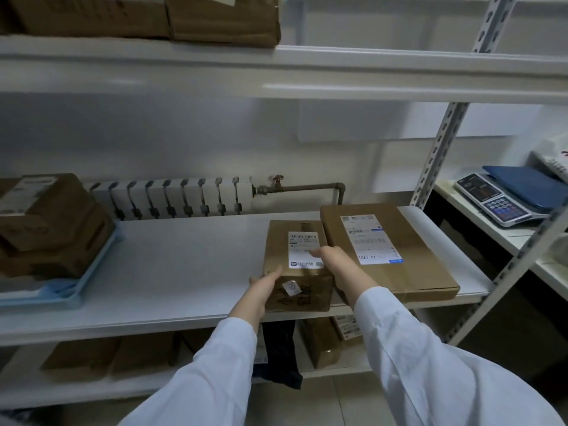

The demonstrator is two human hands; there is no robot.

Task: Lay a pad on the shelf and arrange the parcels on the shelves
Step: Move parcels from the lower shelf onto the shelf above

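Note:
A small brown cardboard parcel [285, 241] with a white label rests on the middle shelf [184, 256], which is covered by a white pad. My left hand [261, 290] grips its near left corner. My right hand [341, 269] holds its right side, fingers over the top. A larger flat parcel [399, 250] with a label lies right beside it, touching. Both sleeves are white.
A blue tray [76, 287] with stacked brown boxes [52, 226] sits at the shelf's left end. More boxes stand on the top shelf [221, 20] and the bottom shelf [319, 342]. A radiator [172, 195] runs behind. A scale [498, 204] sits on the rack to the right.

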